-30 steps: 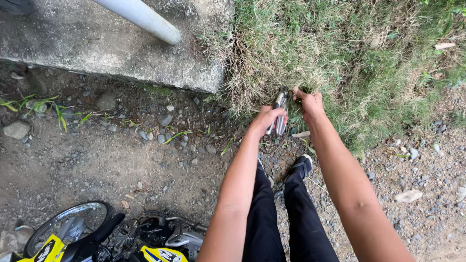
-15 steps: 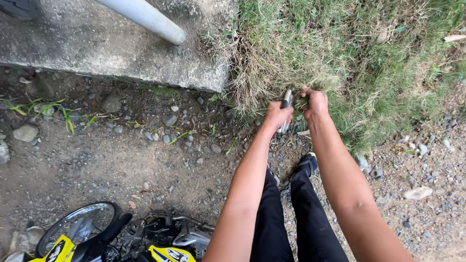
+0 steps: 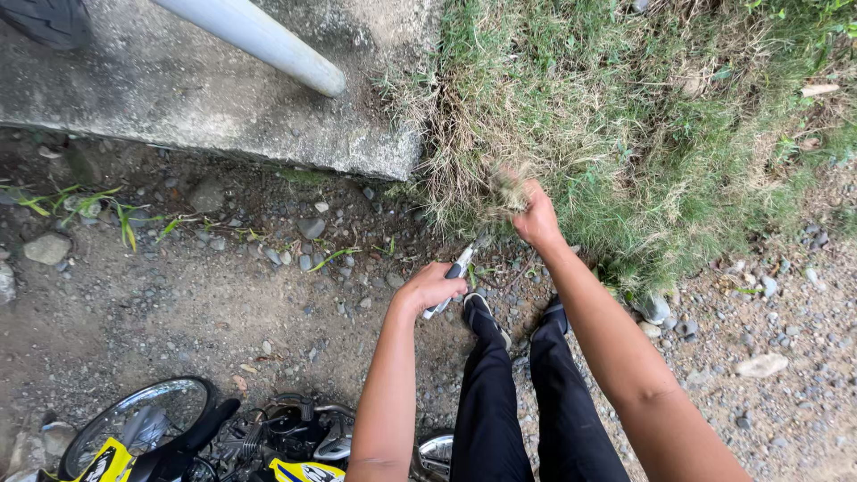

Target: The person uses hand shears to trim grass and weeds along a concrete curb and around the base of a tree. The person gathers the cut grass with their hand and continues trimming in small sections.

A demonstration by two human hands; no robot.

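your left hand point(image 3: 430, 287) is closed around the handle of a pair of grass shears point(image 3: 457, 270), fingers wrapped tight, with the pale metal blades pointing up and to the right toward the grass. the shears sit low over the bare dirt point(image 3: 178, 303), just short of the ragged lower edge of the grass patch point(image 3: 625, 134), and the blade tips stop just beside your right wrist without touching it as far as you can see.

your right hand point(image 3: 536, 219) is shut in a fist on a tuft of dry grass point(image 3: 509, 189), which sticks out above your knuckles. that hand lies at the lower left edge of the grass patch, above and to the right of the left hand, the two near each other but apart.

the tuft is right by the corner of the concrete slab point(image 3: 205, 107), where the slab's front edge meets the grass. a white pipe point(image 3: 259, 40) runs slanting across the slab's top.

your dark trousers point(image 3: 500, 402) and shoes point(image 3: 482, 314) stand on the gravel below both hands. at the lower left edge of the view lies a motorcycle point(image 3: 214, 437), its spoked wheel and chrome parts showing, with yellow panels bearing black markings too small to read.
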